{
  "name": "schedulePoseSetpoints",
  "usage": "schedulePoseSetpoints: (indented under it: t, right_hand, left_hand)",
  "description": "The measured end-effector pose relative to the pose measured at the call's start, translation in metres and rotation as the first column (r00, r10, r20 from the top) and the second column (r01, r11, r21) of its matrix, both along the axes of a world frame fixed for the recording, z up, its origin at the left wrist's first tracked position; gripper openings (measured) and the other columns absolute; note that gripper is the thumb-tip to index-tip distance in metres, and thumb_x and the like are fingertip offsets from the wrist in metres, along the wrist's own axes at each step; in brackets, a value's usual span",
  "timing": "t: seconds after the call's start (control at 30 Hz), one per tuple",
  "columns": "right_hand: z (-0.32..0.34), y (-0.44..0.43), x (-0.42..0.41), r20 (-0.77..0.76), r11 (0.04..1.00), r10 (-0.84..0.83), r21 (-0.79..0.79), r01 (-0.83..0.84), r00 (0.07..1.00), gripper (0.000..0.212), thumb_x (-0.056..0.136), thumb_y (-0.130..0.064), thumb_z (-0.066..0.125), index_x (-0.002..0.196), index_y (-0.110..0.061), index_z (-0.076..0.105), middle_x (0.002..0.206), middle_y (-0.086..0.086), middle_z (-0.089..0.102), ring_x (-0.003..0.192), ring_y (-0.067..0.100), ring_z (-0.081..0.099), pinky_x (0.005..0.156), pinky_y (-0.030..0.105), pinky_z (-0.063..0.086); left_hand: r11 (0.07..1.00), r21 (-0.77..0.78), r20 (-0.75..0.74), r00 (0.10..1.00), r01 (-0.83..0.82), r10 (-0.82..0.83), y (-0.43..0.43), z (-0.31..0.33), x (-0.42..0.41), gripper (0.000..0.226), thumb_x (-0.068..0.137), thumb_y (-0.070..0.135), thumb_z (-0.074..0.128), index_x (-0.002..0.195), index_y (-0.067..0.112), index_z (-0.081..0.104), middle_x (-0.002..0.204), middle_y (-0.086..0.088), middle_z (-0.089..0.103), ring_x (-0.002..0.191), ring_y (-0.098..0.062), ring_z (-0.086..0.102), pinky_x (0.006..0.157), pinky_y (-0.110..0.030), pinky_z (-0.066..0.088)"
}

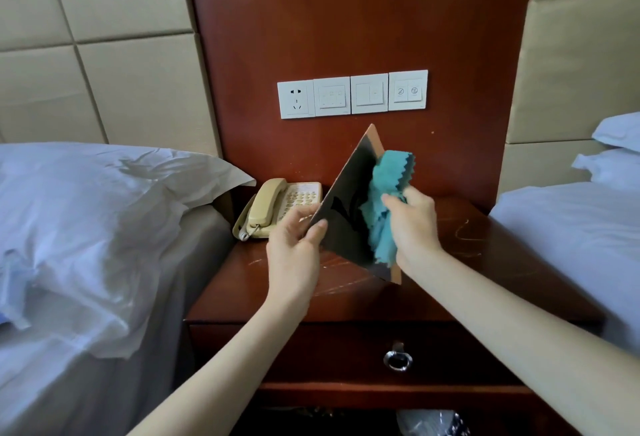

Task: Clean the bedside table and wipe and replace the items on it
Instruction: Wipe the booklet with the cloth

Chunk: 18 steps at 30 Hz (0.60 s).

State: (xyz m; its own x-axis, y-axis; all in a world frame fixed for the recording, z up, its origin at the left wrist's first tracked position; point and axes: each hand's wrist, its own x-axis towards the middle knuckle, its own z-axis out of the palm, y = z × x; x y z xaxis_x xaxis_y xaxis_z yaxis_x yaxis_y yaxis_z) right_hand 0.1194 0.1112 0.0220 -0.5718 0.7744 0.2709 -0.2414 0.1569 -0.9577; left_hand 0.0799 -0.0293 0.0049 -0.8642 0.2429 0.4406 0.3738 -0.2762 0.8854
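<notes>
Currently you hold one flat board, item of the task: dark glossy face with a black curved mark, thin tan edge, square-cornered, tilted on a corner so that one point stands upward. It is raised above the bedside table, touching it nowhere that can be seen. One teal cloth, zigzag-cut edge, bunched and lying against the board's face. One cream corded telephone, handset on its cradle, at the table's back left. Four white wall plates in a row on the wood panel behind. One drawer ring pull below the top. Your left hand pinches the board's lower left edge, thumb on the face, fingers behind. Your right hand clutches the cloth, knuckles up, pressing it to the board. Both forearms reach forward, bare, apart.
</notes>
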Motion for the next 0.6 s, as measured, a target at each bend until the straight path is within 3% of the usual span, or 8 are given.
schedulePoseSetpoints:
  t: [0.1,0.2,0.3,0.37,0.47,0.6]
  right_hand:
    - [0.023,-0.018,0.001,-0.177,0.934,0.146,-0.300,-0.195,0.973,0.017,0.097,-0.019,0.049,0.091,-0.019,0.065,0.099,0.009,0.070,0.092,0.027,0.067,0.086,0.045,0.054]
    - [0.044,-0.019,0.003,-0.285,0.863,0.162,-0.423,-0.276,0.945,0.014,0.092,-0.031,0.060,0.089,-0.017,0.062,0.097,0.010,0.067,0.092,0.026,0.067,0.087,0.045,0.053]
    - [0.053,-0.017,0.006,-0.302,0.809,0.233,-0.468,-0.357,0.924,0.042,0.080,-0.043,0.071,0.107,-0.012,0.061,0.106,0.012,0.067,0.097,0.028,0.067,0.088,0.046,0.054]
    - [0.054,-0.014,0.008,-0.341,0.830,0.220,-0.427,-0.359,0.914,0.027,0.085,-0.026,0.069,0.105,-0.009,0.063,0.102,0.014,0.069,0.092,0.029,0.068,0.083,0.045,0.056]
    - [0.055,-0.006,0.010,-0.316,0.884,0.132,-0.391,-0.256,0.939,0.007,0.086,-0.004,0.064,0.091,-0.009,0.063,0.082,0.011,0.069,0.070,0.024,0.067,0.065,0.035,0.057]
    - [0.052,0.007,0.013,-0.246,0.902,0.118,-0.378,-0.207,0.962,0.011,0.076,-0.001,0.073,0.076,-0.010,0.066,0.062,0.006,0.069,0.052,0.020,0.066,0.047,0.031,0.056]
  left_hand:
    - [0.983,-0.113,-0.315,0.943,-0.147,0.105,0.005,-0.001,-0.002,0.023,0.090,0.003,0.056,0.094,0.025,0.065,0.092,0.010,0.072,0.091,-0.006,0.067,0.083,-0.028,0.053]
    - [0.899,-0.139,-0.684,0.697,-0.414,0.215,0.001,0.001,-0.003,0.023,0.089,0.007,0.058,0.105,0.022,0.066,0.095,0.017,0.067,0.092,-0.002,0.060,0.075,-0.011,0.045]
    - [0.819,-0.135,-0.875,0.455,-0.557,0.165,-0.001,0.006,-0.007,0.027,0.088,0.008,0.058,0.113,0.013,0.067,0.110,-0.002,0.070,0.096,-0.016,0.062,0.077,-0.029,0.052]
    - [0.785,-0.130,-0.931,0.348,-0.606,0.115,-0.001,0.010,-0.009,0.026,0.088,0.010,0.061,0.112,0.011,0.068,0.120,-0.003,0.067,0.104,-0.021,0.063,0.084,-0.035,0.051]
    - [0.709,-0.213,-0.959,0.281,-0.672,-0.021,0.000,0.007,-0.008,0.031,0.088,0.027,0.061,0.118,0.017,0.064,0.131,0.000,0.060,0.118,-0.021,0.056,0.097,-0.041,0.042]
    - [0.737,-0.367,-0.912,0.376,-0.568,-0.164,-0.012,-0.006,-0.009,0.052,0.089,0.052,0.049,0.134,0.028,0.043,0.147,0.009,0.037,0.135,-0.006,0.035,0.110,-0.040,0.019]
